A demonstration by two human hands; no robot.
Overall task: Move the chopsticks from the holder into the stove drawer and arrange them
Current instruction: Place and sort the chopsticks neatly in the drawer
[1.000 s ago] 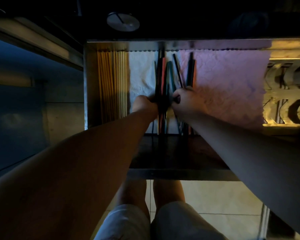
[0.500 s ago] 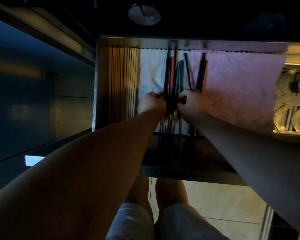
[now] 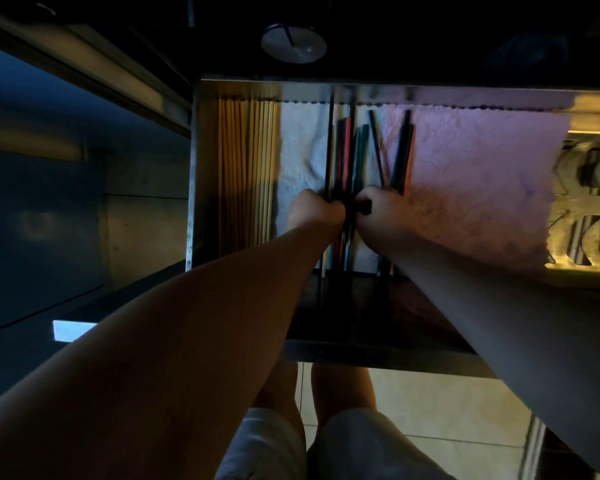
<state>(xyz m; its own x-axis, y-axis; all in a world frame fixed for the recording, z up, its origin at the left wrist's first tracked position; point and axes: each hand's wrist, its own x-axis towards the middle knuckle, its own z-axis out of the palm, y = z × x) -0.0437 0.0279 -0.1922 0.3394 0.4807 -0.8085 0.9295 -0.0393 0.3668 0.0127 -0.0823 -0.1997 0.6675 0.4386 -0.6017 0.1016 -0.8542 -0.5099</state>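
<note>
Now, at the left wall of the drawer (image 3: 195, 168), a row of pale wooden chopsticks (image 3: 246, 174) lies straight and tight, side by side next to the white paper lining (image 3: 300, 157). Just right of them the left hand (image 3: 314, 211) is curled, its grip closed on the near half of the coloured chopsticks (image 3: 349, 150). The right hand (image 3: 383, 216) grasps the same bundle from the other side, its knuckles almost touching the left's. Beyond the hands the far ends fan out, with two dark sticks (image 3: 400, 150) splayed onto the pink cloth (image 3: 482, 174). Over the past second neither hand has left the bundle, and the fan looks about as wide as it was, though the light is dim enough that a small shift could be missed. So the moving seems done for this lot, and squaring it up is unfinished.
</note>
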